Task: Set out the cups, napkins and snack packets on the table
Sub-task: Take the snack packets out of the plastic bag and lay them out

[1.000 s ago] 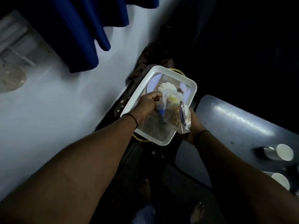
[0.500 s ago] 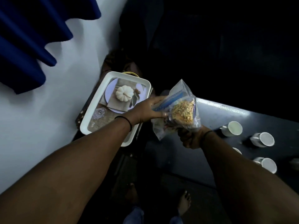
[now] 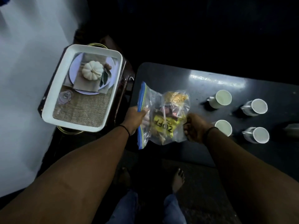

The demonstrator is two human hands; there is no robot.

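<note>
A clear zip bag (image 3: 163, 117) with a blue seal strip holds several snack packets, one of them yellow with black letters. Both hands hold it just above the left end of the dark table (image 3: 202, 83). My left hand (image 3: 135, 118) grips the seal edge; my right hand (image 3: 195, 127) pinches the bag's right side. Several white cups stand on the table to the right of the bag, the nearest ones at back (image 3: 220, 99) and front (image 3: 224, 127), partly behind my right wrist. No napkins are visible on the table.
A white tray (image 3: 53, 91) with a printed picture of a pumpkin on its base rests on a dark stand left of the table, against a pale wall. Bare feet and jeans show on the dark floor below. A dim object lies at the table's far right edge (image 3: 291, 130).
The bag has come out of the tray and moved right and down over the table's left end. It has turned flatter, with the yellow packet now facing up. The view has swung right.
</note>
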